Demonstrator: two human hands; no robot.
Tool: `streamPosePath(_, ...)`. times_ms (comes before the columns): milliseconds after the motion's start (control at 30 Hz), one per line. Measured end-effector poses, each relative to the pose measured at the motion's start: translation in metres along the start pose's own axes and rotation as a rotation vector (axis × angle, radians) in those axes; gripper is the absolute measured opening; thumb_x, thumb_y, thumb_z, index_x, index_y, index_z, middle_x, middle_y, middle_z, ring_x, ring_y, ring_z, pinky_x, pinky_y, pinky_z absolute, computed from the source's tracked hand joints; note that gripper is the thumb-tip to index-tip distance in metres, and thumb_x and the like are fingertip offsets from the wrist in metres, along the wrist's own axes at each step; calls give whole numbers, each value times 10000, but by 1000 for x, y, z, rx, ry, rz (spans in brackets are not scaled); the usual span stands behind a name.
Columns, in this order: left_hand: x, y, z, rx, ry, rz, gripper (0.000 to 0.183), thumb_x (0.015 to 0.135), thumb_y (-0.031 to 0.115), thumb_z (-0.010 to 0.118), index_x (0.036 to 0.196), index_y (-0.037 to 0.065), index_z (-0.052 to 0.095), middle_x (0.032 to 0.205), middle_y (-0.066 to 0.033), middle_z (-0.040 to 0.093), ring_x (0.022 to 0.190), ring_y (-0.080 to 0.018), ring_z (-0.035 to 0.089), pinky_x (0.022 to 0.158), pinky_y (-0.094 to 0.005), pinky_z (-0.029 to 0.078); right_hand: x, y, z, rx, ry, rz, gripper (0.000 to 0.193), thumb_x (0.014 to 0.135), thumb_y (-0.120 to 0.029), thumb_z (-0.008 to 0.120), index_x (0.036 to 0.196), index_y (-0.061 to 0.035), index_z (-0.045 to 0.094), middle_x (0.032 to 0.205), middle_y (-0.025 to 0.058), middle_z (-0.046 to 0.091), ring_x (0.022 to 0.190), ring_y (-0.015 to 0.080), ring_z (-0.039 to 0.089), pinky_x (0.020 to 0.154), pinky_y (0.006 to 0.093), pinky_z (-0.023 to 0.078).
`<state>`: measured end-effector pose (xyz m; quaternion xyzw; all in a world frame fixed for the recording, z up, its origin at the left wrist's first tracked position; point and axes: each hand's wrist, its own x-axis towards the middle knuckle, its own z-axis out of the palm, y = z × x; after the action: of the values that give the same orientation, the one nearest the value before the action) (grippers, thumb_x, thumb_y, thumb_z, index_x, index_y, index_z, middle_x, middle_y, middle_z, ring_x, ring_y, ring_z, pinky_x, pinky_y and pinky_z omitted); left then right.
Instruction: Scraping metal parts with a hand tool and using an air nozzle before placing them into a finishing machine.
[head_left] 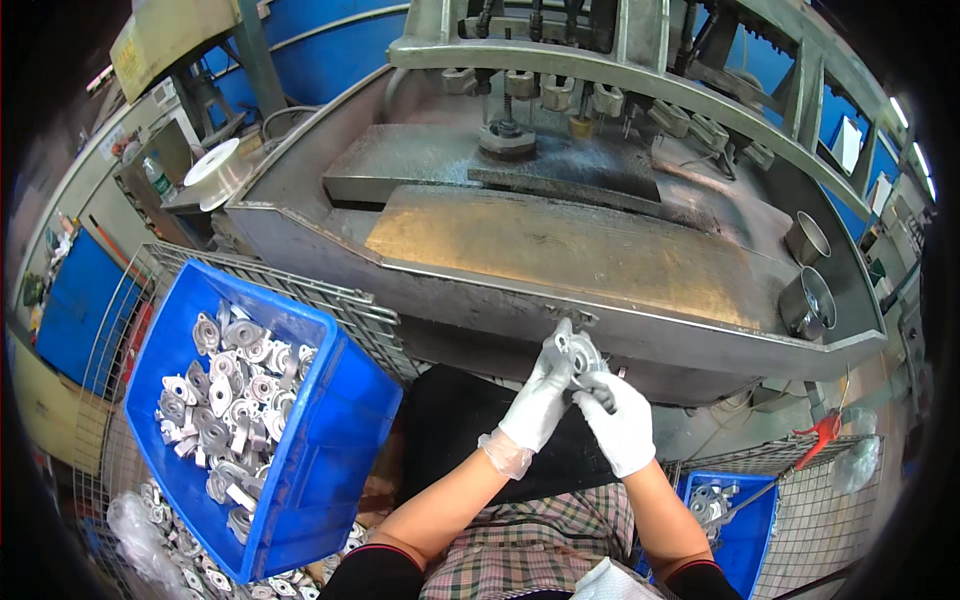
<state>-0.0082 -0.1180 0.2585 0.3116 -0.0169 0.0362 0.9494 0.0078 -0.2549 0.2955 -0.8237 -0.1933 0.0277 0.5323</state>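
Observation:
Both my hands wear white gloves and meet in front of my lap, close to the machine's front edge. Between them is a grey metal flange casting with a round centre. My left hand grips it from the left, fingers pointing up. My right hand has its fingertips pinched on the casting's lower right side; the exact hold of its fingers is partly hidden. To my left, a tilted blue bin holds many similar castings.
The metal machine bed lies ahead, with spindles above its back. Two metal cups stand at its right end. A wire cage surrounds the left bin. Another blue bin with castings sits at lower right, near a red-handled tool.

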Motion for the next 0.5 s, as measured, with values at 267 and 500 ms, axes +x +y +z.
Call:
streamPosePath(267, -5, -21, -89, -523, 259, -286, 158, 915, 366, 597, 945, 210, 600, 886, -84, 612, 882, -295, 577, 769, -444, 470, -14, 68, -160, -566, 779, -151, 267, 884, -91, 611, 1138, -12, 636, 1159, 131, 639, 1092, 265, 588, 981, 357, 428)
streamPosePath(500, 0, -25, -186, -493, 356, -164, 62, 872, 303, 629, 861, 242, 624, 861, -17, 627, 841, -279, 593, 770, -458, 467, -95, 167, -339, -1053, 1384, 537, 558, 892, -353, 599, 1332, -23, 504, 1243, 253, 571, 1133, 391, 561, 956, 424, 453)
